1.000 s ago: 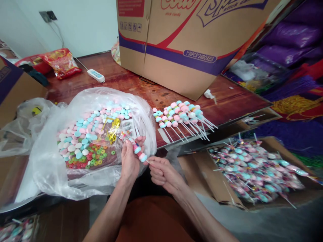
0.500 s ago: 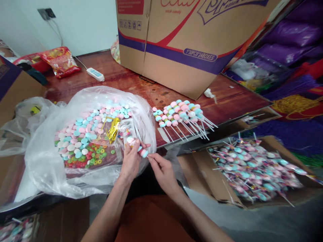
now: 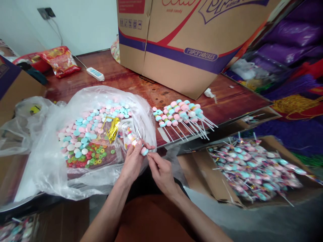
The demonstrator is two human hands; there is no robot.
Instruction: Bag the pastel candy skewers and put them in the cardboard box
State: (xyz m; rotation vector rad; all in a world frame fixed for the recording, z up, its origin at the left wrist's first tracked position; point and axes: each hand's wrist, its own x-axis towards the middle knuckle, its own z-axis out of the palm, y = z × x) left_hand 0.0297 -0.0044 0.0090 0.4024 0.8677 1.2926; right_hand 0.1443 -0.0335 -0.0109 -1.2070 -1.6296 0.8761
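Observation:
My left hand [image 3: 133, 162] is closed around a candy skewer [image 3: 144, 151] of pink, white and blue pieces, just over the front edge of the plastic sheet. A clear printed wrapper [image 3: 129, 131] shows at the far end of the skewer; how much of the candy it covers is hard to tell. With thumb and forefinger my right hand [image 3: 160, 168] pinches the skewer's near end, where the stick is mostly hidden. Gold twist ties [image 3: 113, 130] lie just beyond my left hand. Loose pastel candies [image 3: 87, 126] and small colored candy rings [image 3: 93, 154] spread to its left.
Finished-looking candy skewers [image 3: 180, 114] lie in rows at the table edge. An open carton [image 3: 219, 190] of wrapped candy sticks stands lower right. A large cardboard box [image 3: 174, 60] occupies the table's back. Crumpled clear plastic [image 3: 83, 186] surrounds the loose candy.
The skewer has tilted and slid slightly in my left hand, and more of the printed wrapper shows beyond the fingers. My right hand stays pinched at its near end.

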